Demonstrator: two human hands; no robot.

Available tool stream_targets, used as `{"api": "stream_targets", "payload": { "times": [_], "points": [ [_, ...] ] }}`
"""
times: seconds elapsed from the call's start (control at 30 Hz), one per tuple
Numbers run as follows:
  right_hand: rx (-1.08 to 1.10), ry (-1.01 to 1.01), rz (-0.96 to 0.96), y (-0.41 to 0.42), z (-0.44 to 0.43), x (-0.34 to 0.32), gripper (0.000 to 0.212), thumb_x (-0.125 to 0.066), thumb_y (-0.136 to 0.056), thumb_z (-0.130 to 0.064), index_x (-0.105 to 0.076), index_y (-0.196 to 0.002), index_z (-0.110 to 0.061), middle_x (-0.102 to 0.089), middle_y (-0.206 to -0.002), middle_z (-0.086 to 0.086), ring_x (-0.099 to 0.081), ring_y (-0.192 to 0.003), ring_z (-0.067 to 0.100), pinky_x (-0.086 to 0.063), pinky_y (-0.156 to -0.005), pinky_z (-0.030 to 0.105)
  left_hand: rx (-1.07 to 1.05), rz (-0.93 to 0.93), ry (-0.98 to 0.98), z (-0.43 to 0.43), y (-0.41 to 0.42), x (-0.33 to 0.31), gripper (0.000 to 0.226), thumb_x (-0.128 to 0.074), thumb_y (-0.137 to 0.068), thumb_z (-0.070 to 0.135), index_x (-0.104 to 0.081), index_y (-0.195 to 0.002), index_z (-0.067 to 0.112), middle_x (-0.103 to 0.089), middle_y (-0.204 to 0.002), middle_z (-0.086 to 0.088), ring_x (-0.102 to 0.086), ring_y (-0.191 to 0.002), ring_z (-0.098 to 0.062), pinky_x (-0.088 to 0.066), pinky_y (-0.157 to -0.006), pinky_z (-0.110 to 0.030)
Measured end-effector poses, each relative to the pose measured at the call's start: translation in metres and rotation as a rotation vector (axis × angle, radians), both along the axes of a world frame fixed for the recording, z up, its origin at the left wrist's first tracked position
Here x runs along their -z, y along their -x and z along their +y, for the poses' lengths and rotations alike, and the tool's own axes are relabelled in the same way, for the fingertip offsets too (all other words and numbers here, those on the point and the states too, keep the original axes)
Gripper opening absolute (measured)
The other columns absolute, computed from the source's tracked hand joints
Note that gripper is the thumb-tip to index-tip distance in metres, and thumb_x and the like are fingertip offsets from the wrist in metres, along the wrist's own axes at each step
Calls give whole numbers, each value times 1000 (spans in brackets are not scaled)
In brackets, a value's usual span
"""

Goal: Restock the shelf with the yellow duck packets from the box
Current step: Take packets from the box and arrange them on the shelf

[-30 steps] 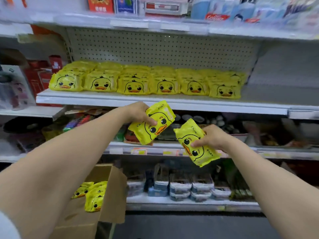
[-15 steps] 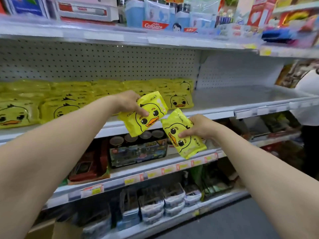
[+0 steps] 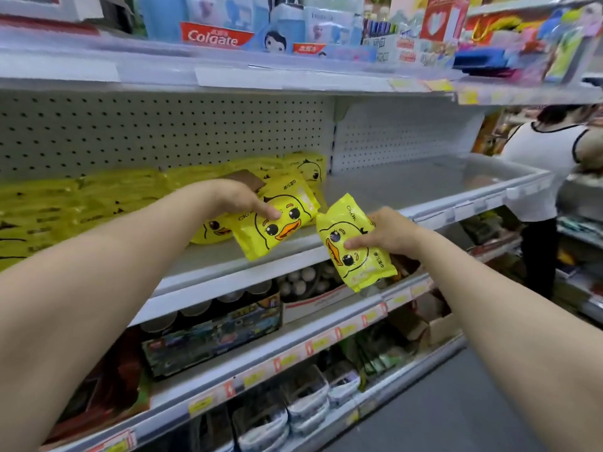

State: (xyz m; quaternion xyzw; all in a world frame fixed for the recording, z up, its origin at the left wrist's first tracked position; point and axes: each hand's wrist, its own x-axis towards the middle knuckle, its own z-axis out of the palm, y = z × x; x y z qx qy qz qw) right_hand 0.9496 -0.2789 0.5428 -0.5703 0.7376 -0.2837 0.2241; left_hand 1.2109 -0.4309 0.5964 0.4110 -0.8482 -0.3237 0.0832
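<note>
My left hand (image 3: 239,199) grips a yellow duck packet (image 3: 277,223) by its upper left side, holding it tilted just above the white shelf (image 3: 408,187). My right hand (image 3: 388,231) holds a second yellow duck packet (image 3: 342,243) in front of the shelf's front edge, thumb across the duck's face. A row of stocked duck packets (image 3: 98,197) fills the left part of that shelf, ending at a packet (image 3: 310,166) against the pegboard. The box is out of view.
The shelf's right half is bare up to its raised end. Above it runs a shelf with Colgate toothpaste boxes (image 3: 215,35). Below it are shelves with boxed goods (image 3: 212,331) and small tubs (image 3: 306,396). A person in a white top (image 3: 541,164) stands at the right.
My view has turned right and upward, so the box has dropped out of sight. Both hands have carried their packets up from the lower shelves to the duck shelf's edge.
</note>
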Motion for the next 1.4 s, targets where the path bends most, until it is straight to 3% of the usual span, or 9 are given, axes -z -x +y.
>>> {"api": "stream_targets", "payload": {
  "times": [0.1, 0.2, 0.37, 0.53, 0.67, 0.83, 1.0, 1.27, 1.4],
  "points": [
    [-30, 25, -50, 25, -13, -4, 17, -87, -74, -26, -72, -78, -19, -74, -69, -12, -70, -63, 2, -52, -60, 18, -2, -15, 45, -9, 21, -5, 73, -84, -62, 53, -61, -123, 19, -60, -128, 8, -55, -118, -16, -40, -106, -36],
    [-63, 22, -46, 59, -34, -9, 21, -88, -72, -24, -75, -86, -13, -77, -81, -2, -75, -74, 13, -58, -69, 27, -25, -9, 107, -22, 44, -9, 45, -85, -66, 44, -72, -101, 19, -74, -99, 4, -67, -97, -19, -52, -94, -39],
    [-136, 13, -8, 120, -73, -28, 25, -90, -69, -28, -74, -82, -14, -77, -77, -3, -74, -71, 14, -55, -68, 28, -135, 0, 115, -30, 92, -24, 37, -84, -72, 39, -72, -100, 20, -76, -92, 2, -72, -84, -18, -58, -80, -34],
    [-187, -3, 32, 184, -102, -43, 46, -94, -58, -43, -74, -93, -20, -76, -87, -7, -72, -83, 11, -57, -85, 31, -243, 14, 106, -34, 147, -34, 31, -84, -73, 31, -72, -99, 18, -76, -83, 1, -73, -74, -17, -59, -68, -31],
    [-316, 22, 88, 227, -115, -54, 29, -89, -69, -34, -76, -91, -21, -77, -85, -5, -74, -78, 11, -59, -83, 33, -344, 5, 164, -37, 188, -37, 30, -83, -74, 33, -71, -99, 20, -74, -87, 2, -71, -78, -17, -57, -69, -29],
    [-344, 14, 187, 263, -135, -43, 29, -88, -68, -41, -75, -87, -23, -76, -88, -1, -72, -82, 17, -57, -81, 32, -402, -24, 154, -45, 226, -30, 38, -85, -71, 31, -69, -104, 20, -71, -90, 3, -68, -82, -18, -53, -70, -27],
    [-330, 19, 168, 288, -150, -41, 20, -86, -72, -39, -71, -79, -28, -73, -80, -11, -67, -74, 7, -46, -58, 19, -398, -108, 244, -76, 259, -45, 44, -85, -70, 33, -69, -108, 15, -70, -99, -3, -68, -85, -21, -55, -72, -29],
    [-288, 5, 164, 318, -184, -43, 22, -86, -71, -37, -74, -83, -22, -75, -78, -5, -72, -74, 14, -52, -63, 26, -242, -282, 395, -146, 299, -33, 63, -82, -73, 39, -61, -125, 11, -60, -123, -8, -57, -109, -26, -47, -84, -28],
    [-262, -6, 166, 320, -211, -44, 26, -88, -69, -36, -76, -85, -20, -76, -77, -4, -73, -73, 15, -57, -68, 30, -227, -322, 382, -181, 303, -16, 64, -84, -71, 38, -61, -124, 11, -61, -122, -7, -58, -106, -25, -46, -83, -28]
  ]
}}
